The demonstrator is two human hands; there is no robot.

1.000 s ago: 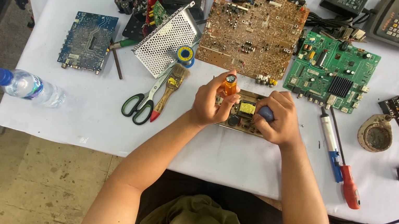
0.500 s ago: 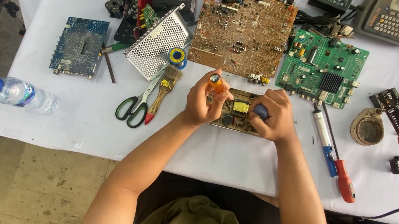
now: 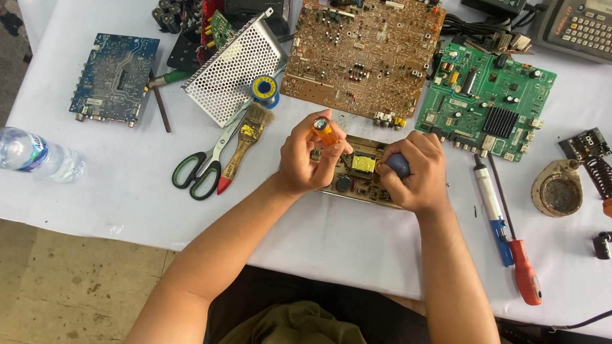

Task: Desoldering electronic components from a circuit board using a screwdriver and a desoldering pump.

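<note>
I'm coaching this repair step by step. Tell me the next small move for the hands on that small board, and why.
Probably steady the small circuit board flat with the right hand. The left hand pinches an orange cylindrical part right above the board, and both hands already rest on it, so a firm brace seems wise.

Small tan circuit board [image 3: 357, 178]: yellow block at centre, dark round part beside it. Left hand [image 3: 310, 152] grips an orange cylindrical handle [image 3: 326, 130]; right hand [image 3: 415, 172] covers a blue rounded handle [image 3: 396, 164]. Large board [image 3: 365, 43]: brown, speckled. Green board [image 3: 486, 102]: black finned square. Blue board [image 3: 114, 77]: pale tracing. Scissors [image 3: 202, 164]: green and black handles. Perforated metal cover [image 3: 229, 63]: silver. Tablecloth [image 3: 76, 194]: white. Bottle [image 3: 22, 152]: clear, blue cap.
</note>
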